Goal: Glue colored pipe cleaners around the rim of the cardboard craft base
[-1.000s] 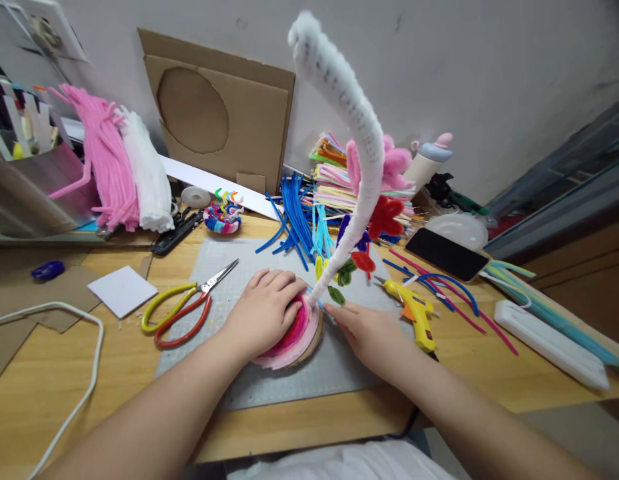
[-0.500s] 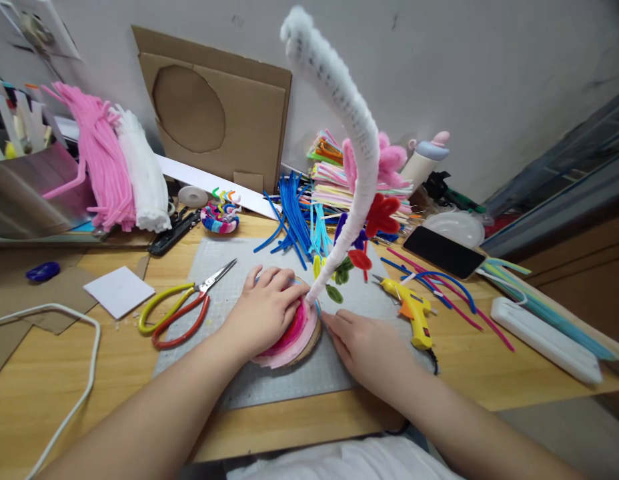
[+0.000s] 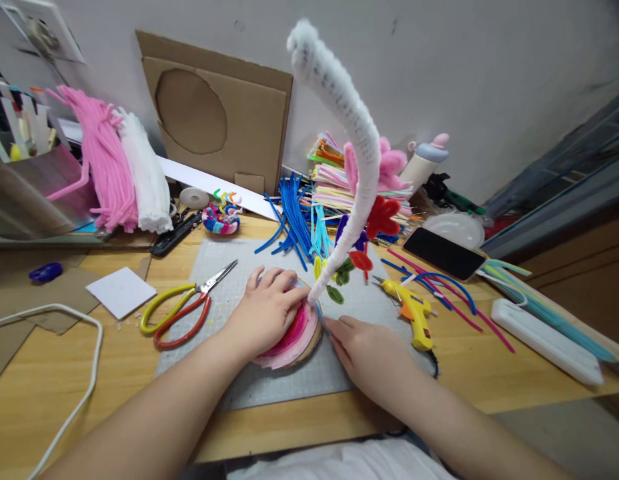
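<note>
My left hand [image 3: 264, 312] lies flat, fingers spread, on a round cardboard disc [image 3: 295, 337] covered with a coil of pink and red pipe cleaners. From the disc's right edge a thick white pipe cleaner [image 3: 357, 147] rises and curves up toward the camera. My right hand [image 3: 362, 345] is at the disc's right rim, fingertips pressed against the edge beside a light blue strand [image 3: 320, 312]; what they pinch, if anything, is too small to tell. Both hands rest over the grey cutting mat [image 3: 229, 283].
Yellow and red scissors [image 3: 182, 308] lie left of the disc, a yellow glue gun [image 3: 413, 312] right of it. Loose blue pipe cleaners [image 3: 293, 223], small flowers [image 3: 378, 217], a black phone [image 3: 443, 253], pink and white bundles [image 3: 122, 167], cardboard [image 3: 219, 113] and a white cable [image 3: 64, 360] surround the mat.
My right hand has drawn back a little along the disc's right rim toward me. The left hand stays pressed on the coil, and the white pipe cleaner sways slightly.
</note>
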Motion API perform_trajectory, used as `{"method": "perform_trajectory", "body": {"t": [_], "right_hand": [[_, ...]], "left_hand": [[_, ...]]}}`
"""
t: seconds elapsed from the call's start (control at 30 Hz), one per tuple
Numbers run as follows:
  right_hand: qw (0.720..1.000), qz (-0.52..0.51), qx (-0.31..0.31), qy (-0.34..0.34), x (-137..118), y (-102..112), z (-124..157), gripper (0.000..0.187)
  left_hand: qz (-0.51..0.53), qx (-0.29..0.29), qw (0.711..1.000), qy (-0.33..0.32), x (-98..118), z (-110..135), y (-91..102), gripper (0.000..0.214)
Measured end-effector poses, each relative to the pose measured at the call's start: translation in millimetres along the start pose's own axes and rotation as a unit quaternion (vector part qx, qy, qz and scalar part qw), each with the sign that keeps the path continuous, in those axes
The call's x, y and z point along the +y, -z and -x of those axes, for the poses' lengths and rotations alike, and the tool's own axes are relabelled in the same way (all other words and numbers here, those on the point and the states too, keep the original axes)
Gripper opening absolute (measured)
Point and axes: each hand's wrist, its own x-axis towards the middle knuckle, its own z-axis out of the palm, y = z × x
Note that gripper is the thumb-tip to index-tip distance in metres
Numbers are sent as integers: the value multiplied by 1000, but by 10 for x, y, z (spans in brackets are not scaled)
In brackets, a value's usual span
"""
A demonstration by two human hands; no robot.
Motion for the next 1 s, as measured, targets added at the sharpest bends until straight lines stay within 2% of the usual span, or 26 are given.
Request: {"method": "perform_trajectory", "body": {"t": [0.17,0.3,0.37,0.5,0.6,0.67,0.8,1.0], "right_hand": [[999,36,-24,9,-74,-38,87,22],[994,76,-29,79,-125,-65,110,17],[990,83,-8,113,-133,-69,99,14],[984,70,72,148,-130,-71,71,8],[981,41,120,146,-115,-94,80,9],[983,18,127,132,-99,-122,101,10],[989,-18,113,98,-62,-170,136,9],[991,-55,75,94,-28,-169,145,9]], "left_hand": [[-2,-1,1000,-2,-1,-3,-1,28],[-3,-3,1000,-5,-2,-3,2,27],[-3,-2,1000,-6,-2,-1,5,26],[-4,4,1000,-5,2,3,4,27],[-5,6,1000,-3,4,4,-4,27],[-5,5,1000,-3,3,5,-9,27],[-5,1,1000,-2,3,5,-9,28],[-6,-4,1000,-3,7,3,9,28]]}}
